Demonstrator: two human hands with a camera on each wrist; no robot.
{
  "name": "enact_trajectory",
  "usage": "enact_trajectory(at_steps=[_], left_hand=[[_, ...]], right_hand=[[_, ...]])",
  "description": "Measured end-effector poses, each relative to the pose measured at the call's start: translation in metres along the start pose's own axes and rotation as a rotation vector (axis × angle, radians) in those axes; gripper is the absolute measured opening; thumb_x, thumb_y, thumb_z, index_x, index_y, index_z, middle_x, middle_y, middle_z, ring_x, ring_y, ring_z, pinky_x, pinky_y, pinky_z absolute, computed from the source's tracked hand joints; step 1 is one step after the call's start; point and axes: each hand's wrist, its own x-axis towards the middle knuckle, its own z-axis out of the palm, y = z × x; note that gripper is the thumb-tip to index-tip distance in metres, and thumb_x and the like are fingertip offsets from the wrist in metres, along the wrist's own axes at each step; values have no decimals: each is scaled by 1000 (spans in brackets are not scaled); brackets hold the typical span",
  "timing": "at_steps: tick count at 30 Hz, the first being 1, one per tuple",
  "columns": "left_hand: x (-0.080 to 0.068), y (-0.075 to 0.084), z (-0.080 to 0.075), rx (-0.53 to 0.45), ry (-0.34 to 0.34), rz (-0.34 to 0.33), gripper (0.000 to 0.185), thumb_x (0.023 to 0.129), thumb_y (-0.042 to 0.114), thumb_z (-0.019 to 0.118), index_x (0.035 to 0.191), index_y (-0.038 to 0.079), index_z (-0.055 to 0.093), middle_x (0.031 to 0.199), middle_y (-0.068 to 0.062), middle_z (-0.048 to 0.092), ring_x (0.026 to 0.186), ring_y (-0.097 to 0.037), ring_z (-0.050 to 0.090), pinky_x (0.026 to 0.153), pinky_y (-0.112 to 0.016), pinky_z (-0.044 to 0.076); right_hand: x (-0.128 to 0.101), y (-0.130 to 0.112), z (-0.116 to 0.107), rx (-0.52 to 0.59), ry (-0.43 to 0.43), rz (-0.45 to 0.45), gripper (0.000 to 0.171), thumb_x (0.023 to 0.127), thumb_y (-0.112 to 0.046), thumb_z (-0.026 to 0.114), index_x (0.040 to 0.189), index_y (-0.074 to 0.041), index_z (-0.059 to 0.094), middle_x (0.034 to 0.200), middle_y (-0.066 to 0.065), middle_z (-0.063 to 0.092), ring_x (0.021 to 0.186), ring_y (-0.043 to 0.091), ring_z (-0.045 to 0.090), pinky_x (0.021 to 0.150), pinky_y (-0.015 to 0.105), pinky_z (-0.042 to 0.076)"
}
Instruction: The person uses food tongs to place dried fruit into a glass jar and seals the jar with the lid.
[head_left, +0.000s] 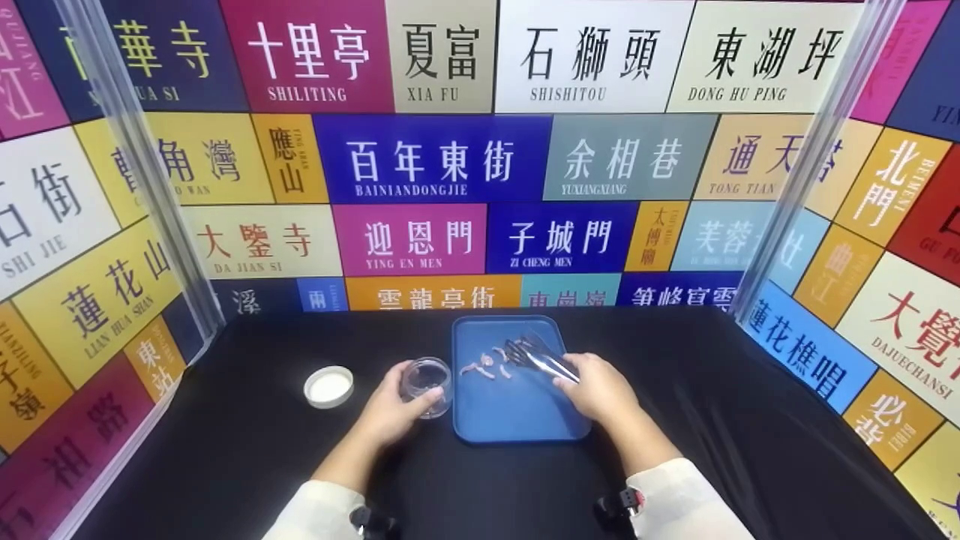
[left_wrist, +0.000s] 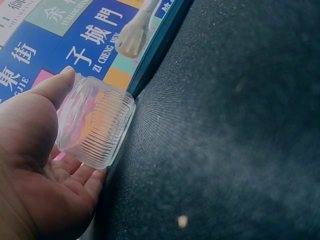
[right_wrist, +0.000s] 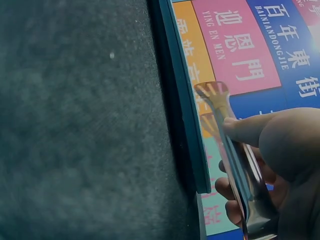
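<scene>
My left hand point(head_left: 390, 411) grips a small clear glass jar point(head_left: 426, 385) with a ribbed neck point(left_wrist: 97, 131), held just left of the blue tray point(head_left: 525, 416). The jar looks empty. My right hand point(head_left: 596, 386) holds metal tongs point(head_left: 541, 358) over the tray, their dark tips pointing toward several small pinkish pieces point(head_left: 487, 366) lying on the tray's far half. In the right wrist view my thumb and fingers point(right_wrist: 280, 137) clamp the shiny tongs point(right_wrist: 235, 150) beside the tray's edge point(right_wrist: 182, 110).
A white round lid point(head_left: 328, 386) lies on the black cloth point(head_left: 225, 450) to the left of the jar. Walls of coloured sign panels point(head_left: 435, 157) enclose the table on three sides, with clear posts at the back corners.
</scene>
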Motion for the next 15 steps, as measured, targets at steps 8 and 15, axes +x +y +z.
enact_trajectory(at_steps=[8, 15], left_hand=[[0, 0, 0, -1, -2, 6, 86, 91, 43, 84, 156, 3, 46, 151, -24, 60, 139, -42, 59, 122, -61, 44], [-1, 1, 0, -8, -3, 4, 86, 91, 42, 85, 156, 3, 45, 152, -24, 59, 140, -42, 58, 123, -62, 43]], right_hand=[[1, 5, 3, 15, -30, 45, 49, 104, -31, 71, 148, -11, 63, 148, 19, 66, 132, 40, 64, 118, 63, 47], [1, 5, 1, 21, -39, 62, 44, 105, -26, 69, 146, -13, 66, 148, 17, 66, 133, 39, 64, 117, 63, 48]])
